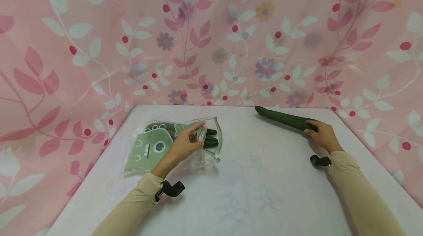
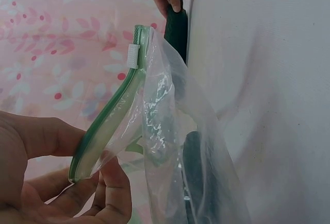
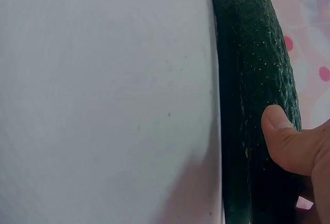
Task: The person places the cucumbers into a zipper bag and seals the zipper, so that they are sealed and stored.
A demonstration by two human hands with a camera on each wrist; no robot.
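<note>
Zip bag (image 1: 142, 164), one, clear plastic with a green one-eyed monster print, lying on the left part of the white bench (image 1: 264, 177); its green-edged mouth faces right and stands parted, with a white slider (image 2: 133, 56) on the zip strip. Bagged cucumbers (image 1: 210, 142), at least two, dark green, seen through the plastic, ends toward the mouth. Left hand (image 1: 185, 142), in a beige sleeve (image 1: 129, 203), black wrist camera (image 1: 173, 189) below it; thumb and fingers pinch the bag's edge at the zip strip. Held cucumber (image 3: 270, 64), long, dark green, bumpy-skinned, at the far right of the bench, well apart from the bag, its far end pointing left. Second cucumber (image 3: 228, 80), seen close alongside it in the right wrist view. Right hand (image 1: 324, 135), matching sleeve (image 1: 360, 192) and black camera (image 1: 320, 161); fingers grip the held cucumber near its right end, thumb along its side. Pink backdrop (image 1: 211, 37), printed with leaves, berries and flowers, behind the bench.
</note>
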